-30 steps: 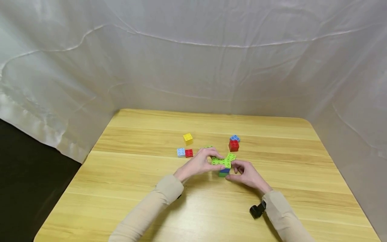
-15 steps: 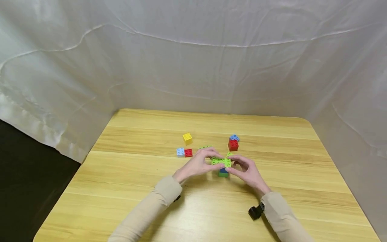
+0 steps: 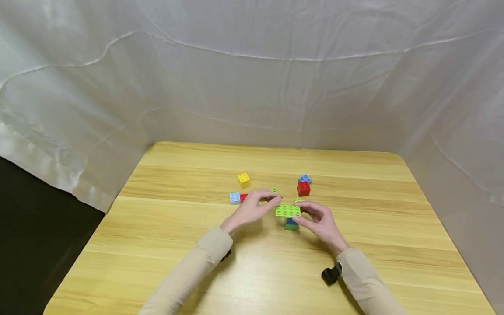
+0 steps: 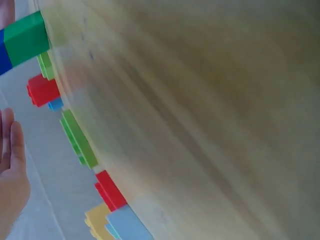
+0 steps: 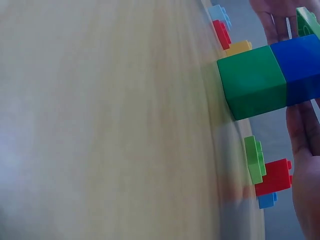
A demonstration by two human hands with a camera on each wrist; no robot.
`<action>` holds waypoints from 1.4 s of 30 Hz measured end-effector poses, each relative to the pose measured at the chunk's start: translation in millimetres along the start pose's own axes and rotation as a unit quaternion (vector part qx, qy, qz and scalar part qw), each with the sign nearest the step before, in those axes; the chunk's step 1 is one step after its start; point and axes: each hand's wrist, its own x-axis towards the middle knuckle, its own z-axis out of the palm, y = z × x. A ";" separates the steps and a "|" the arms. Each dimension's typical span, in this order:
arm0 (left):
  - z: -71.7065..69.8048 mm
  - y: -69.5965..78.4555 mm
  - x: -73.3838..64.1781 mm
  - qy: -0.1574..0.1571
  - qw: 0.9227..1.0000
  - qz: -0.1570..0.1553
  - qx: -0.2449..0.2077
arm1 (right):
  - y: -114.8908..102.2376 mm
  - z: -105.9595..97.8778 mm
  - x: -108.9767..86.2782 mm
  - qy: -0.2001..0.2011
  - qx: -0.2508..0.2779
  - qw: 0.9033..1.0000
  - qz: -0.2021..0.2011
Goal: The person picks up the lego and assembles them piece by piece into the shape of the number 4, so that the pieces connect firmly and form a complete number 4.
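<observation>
A small stack stands upright on the table: a dark green brick [image 5: 252, 82] at the bottom, a blue brick [image 5: 300, 67] over it, and a long light green plate [image 3: 287, 211] on top. The plate sticks out to the left past the bricks below. With thumb and fingers, my right hand [image 3: 323, 223] pinches the right end of this plate. My left hand [image 3: 253, 208] is just off the plate's left end and holds nothing; its fingers look fairly straight in the left wrist view. Behind that hand lies another light green plate [image 4: 79, 139], partly hidden in the head view.
Left of the stack, a light blue brick [image 3: 234, 198] touches a red brick [image 3: 243, 198], with a yellow brick [image 3: 243, 179] farther back. Behind the right hand are a small light green piece [image 3: 298, 201], a red brick [image 3: 303, 189] and a blue brick [image 3: 305, 179]. A pale curtain [image 3: 275, 96] surrounds the table.
My left hand has let go of the light green plate and drawn back left. My right hand has risen from beside the lower bricks to the plate's right end.
</observation>
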 end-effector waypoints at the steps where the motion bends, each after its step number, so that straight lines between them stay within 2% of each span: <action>1: -1.4 -1.8 1.8 0.005 1.000 0.001 0.005 | -0.3 -0.1 0.3 0.000 0.002 1.000 -0.001; 9: -10.9 -15.9 13.9 0.020 0.997 -0.007 0.078 | -1.3 0.5 1.6 -0.002 0.007 1.000 0.003; 20: -16.3 -29.9 29.9 0.003 0.990 -0.043 0.135 | 0.9 0.4 1.9 -0.005 0.018 1.000 0.007; 26: -17.2 -32.8 35.8 -0.007 0.988 -0.060 0.141 | 1.2 0.4 2.3 -0.007 0.016 1.000 0.009; 35: -18.4 -35.7 38.9 -0.011 0.985 -0.067 0.159 | 0.2 0.7 2.2 -0.005 0.017 1.000 0.006; 42: -20.1 -38.2 37.7 -0.011 0.988 -0.070 0.138 | -0.1 0.6 2.0 -0.005 0.015 1.000 0.005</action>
